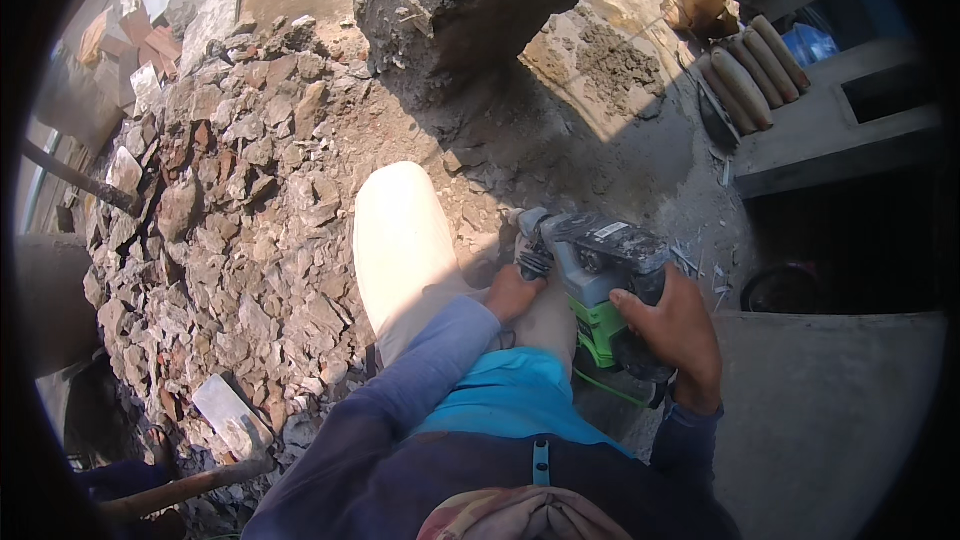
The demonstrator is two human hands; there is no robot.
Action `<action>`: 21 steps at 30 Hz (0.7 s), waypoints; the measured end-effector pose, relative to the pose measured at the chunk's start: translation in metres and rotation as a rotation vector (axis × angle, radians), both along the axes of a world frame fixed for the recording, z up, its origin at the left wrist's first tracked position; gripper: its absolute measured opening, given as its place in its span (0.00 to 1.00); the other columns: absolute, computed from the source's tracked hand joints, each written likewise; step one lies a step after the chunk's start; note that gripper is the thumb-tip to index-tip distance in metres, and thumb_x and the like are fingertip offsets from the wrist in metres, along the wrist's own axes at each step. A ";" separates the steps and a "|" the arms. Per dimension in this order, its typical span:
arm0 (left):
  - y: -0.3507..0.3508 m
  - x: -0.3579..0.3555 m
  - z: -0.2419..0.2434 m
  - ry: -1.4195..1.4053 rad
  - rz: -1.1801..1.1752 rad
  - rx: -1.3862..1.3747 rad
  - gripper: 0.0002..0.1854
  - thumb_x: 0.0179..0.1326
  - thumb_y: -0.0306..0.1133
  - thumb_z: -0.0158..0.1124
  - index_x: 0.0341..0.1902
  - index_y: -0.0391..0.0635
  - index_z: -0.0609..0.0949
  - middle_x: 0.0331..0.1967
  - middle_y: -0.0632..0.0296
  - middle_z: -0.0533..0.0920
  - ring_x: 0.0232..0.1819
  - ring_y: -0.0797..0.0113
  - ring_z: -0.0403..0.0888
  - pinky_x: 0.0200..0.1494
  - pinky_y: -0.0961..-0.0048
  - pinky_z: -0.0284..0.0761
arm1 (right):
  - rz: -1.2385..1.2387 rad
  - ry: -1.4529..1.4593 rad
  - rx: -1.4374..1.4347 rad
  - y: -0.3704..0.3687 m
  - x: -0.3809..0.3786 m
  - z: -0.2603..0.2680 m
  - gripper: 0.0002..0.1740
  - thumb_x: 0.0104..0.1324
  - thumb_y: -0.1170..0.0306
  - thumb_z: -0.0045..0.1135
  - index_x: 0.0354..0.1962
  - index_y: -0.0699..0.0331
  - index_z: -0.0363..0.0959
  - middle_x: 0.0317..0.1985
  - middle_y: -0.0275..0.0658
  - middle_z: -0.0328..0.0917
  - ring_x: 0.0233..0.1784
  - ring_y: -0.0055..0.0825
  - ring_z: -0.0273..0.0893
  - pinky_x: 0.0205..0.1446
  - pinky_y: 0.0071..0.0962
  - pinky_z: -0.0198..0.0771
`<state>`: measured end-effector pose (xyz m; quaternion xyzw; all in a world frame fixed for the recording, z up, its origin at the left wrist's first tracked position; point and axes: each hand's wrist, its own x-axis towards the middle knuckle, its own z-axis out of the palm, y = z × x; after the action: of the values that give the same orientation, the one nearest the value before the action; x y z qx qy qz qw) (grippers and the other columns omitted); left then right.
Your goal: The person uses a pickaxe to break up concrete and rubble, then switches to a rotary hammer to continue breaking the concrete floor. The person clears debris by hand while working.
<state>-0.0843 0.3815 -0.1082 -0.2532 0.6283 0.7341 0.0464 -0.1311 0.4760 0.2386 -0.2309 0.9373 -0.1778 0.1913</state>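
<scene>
A green and grey power hammer drill [592,277] lies sideways across my right thigh and beyond it, its front end towards the rubble in the middle. My left hand [514,294] is closed around the black side handle near the tool's front. My right hand [671,326] grips the rear of the body, thumb on top. A green cord runs below the tool. Dust coats the black housing, which bears a label. Whether a bit is fitted, I cannot tell. Just past the tool's front lies broken, dusty ground [480,202], partly in shadow.
Broken concrete and brick rubble [262,240] heaps on the left. A rough concrete column [420,7] stands ahead. Wet mortar [619,67] lies beyond it. Several long rounded pieces [750,79] rest on a ledge at upper right. A wooden handle [187,491] crosses the lower left, near another person's dark sleeve.
</scene>
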 end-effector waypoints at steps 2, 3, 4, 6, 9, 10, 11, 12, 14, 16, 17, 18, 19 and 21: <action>0.007 0.000 -0.006 0.136 0.067 -0.024 0.21 0.62 0.42 0.74 0.49 0.36 0.88 0.39 0.41 0.91 0.45 0.47 0.92 0.49 0.56 0.82 | 0.012 0.048 -0.038 0.008 0.017 -0.003 0.33 0.62 0.60 0.75 0.56 0.77 0.77 0.45 0.62 0.87 0.54 0.58 0.88 0.58 0.46 0.80; 0.011 0.002 -0.008 0.195 0.095 -0.037 0.21 0.62 0.42 0.75 0.49 0.36 0.88 0.39 0.41 0.91 0.45 0.47 0.92 0.49 0.56 0.82 | -0.021 0.048 -0.044 0.013 0.025 -0.001 0.32 0.62 0.60 0.75 0.55 0.76 0.77 0.44 0.62 0.87 0.54 0.57 0.88 0.57 0.46 0.80; 0.008 0.001 0.002 0.201 0.085 -0.054 0.20 0.62 0.41 0.75 0.49 0.36 0.88 0.39 0.41 0.91 0.45 0.47 0.92 0.48 0.55 0.82 | -0.056 0.051 -0.056 0.016 0.033 0.005 0.31 0.62 0.60 0.75 0.54 0.76 0.78 0.44 0.62 0.87 0.54 0.57 0.89 0.57 0.46 0.80; 0.003 -0.004 0.023 0.217 0.064 -0.088 0.20 0.62 0.41 0.74 0.49 0.36 0.88 0.39 0.41 0.91 0.45 0.47 0.92 0.48 0.55 0.82 | -0.104 0.041 -0.066 0.023 0.047 0.014 0.30 0.62 0.61 0.75 0.53 0.75 0.78 0.43 0.61 0.87 0.53 0.57 0.89 0.55 0.47 0.80; -0.002 -0.020 0.041 0.360 0.077 -0.057 0.19 0.63 0.40 0.74 0.49 0.37 0.88 0.40 0.43 0.91 0.44 0.47 0.92 0.47 0.55 0.81 | -0.118 0.060 -0.079 0.031 0.059 0.019 0.27 0.62 0.61 0.75 0.49 0.73 0.77 0.40 0.59 0.87 0.50 0.58 0.89 0.52 0.49 0.80; -0.002 -0.027 0.044 0.340 0.076 -0.050 0.19 0.63 0.40 0.74 0.50 0.38 0.88 0.41 0.43 0.91 0.44 0.47 0.92 0.46 0.55 0.81 | -0.104 0.102 -0.094 0.032 0.061 0.017 0.27 0.61 0.61 0.76 0.48 0.73 0.77 0.39 0.59 0.87 0.48 0.59 0.88 0.51 0.50 0.80; -0.002 -0.034 0.047 0.320 0.076 -0.044 0.19 0.63 0.40 0.74 0.50 0.38 0.88 0.41 0.43 0.91 0.44 0.48 0.92 0.46 0.56 0.81 | -0.090 0.145 -0.108 0.033 0.062 0.015 0.26 0.61 0.61 0.76 0.47 0.72 0.76 0.37 0.58 0.87 0.47 0.60 0.88 0.50 0.52 0.80; -0.003 -0.040 0.047 0.298 0.083 -0.040 0.19 0.64 0.40 0.74 0.50 0.38 0.88 0.41 0.43 0.91 0.43 0.48 0.92 0.46 0.57 0.81 | -0.086 0.167 -0.076 0.031 0.060 0.009 0.26 0.61 0.61 0.76 0.46 0.71 0.76 0.38 0.58 0.87 0.46 0.61 0.88 0.49 0.53 0.79; -0.005 -0.055 0.027 0.365 0.179 -0.108 0.18 0.66 0.38 0.72 0.51 0.37 0.88 0.41 0.47 0.91 0.42 0.53 0.91 0.45 0.59 0.82 | -0.067 0.210 -0.013 0.020 0.049 -0.011 0.26 0.60 0.60 0.77 0.45 0.70 0.75 0.38 0.57 0.86 0.45 0.62 0.86 0.48 0.54 0.79; -0.013 -0.066 0.001 0.399 0.250 -0.152 0.17 0.67 0.37 0.71 0.52 0.36 0.87 0.41 0.49 0.92 0.41 0.56 0.91 0.44 0.60 0.82 | -0.046 0.165 0.075 0.011 0.048 -0.042 0.27 0.59 0.60 0.78 0.45 0.69 0.74 0.40 0.57 0.86 0.46 0.62 0.86 0.49 0.55 0.79; -0.013 -0.063 -0.009 0.398 0.245 -0.139 0.17 0.67 0.37 0.71 0.52 0.36 0.87 0.41 0.49 0.92 0.41 0.56 0.91 0.44 0.60 0.82 | -0.032 0.148 0.120 0.005 0.047 -0.053 0.28 0.58 0.59 0.78 0.45 0.68 0.73 0.41 0.57 0.85 0.46 0.62 0.86 0.50 0.55 0.79; -0.013 -0.063 -0.016 0.400 0.240 -0.111 0.17 0.67 0.37 0.71 0.52 0.36 0.87 0.41 0.49 0.92 0.41 0.56 0.91 0.44 0.60 0.82 | -0.007 0.142 0.118 0.003 0.046 -0.063 0.28 0.58 0.59 0.79 0.46 0.67 0.73 0.42 0.56 0.85 0.47 0.61 0.86 0.50 0.55 0.79; -0.008 -0.056 -0.019 0.381 0.199 -0.041 0.17 0.67 0.37 0.71 0.52 0.36 0.87 0.41 0.49 0.92 0.41 0.56 0.91 0.44 0.60 0.82 | -0.004 0.123 0.117 0.007 0.058 -0.074 0.29 0.58 0.59 0.79 0.47 0.66 0.72 0.42 0.55 0.85 0.48 0.60 0.86 0.51 0.55 0.79; -0.012 -0.058 -0.025 0.377 0.158 0.084 0.17 0.67 0.37 0.71 0.52 0.36 0.87 0.41 0.50 0.92 0.41 0.57 0.91 0.44 0.60 0.82 | 0.010 0.119 0.113 0.006 0.066 -0.082 0.31 0.57 0.58 0.80 0.48 0.65 0.72 0.43 0.54 0.85 0.49 0.59 0.86 0.51 0.55 0.79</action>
<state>-0.1422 0.3699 -0.1331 -0.1575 0.5730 0.7954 -0.1192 -0.0647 0.4823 0.1567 -0.2344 0.9544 -0.1097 0.1488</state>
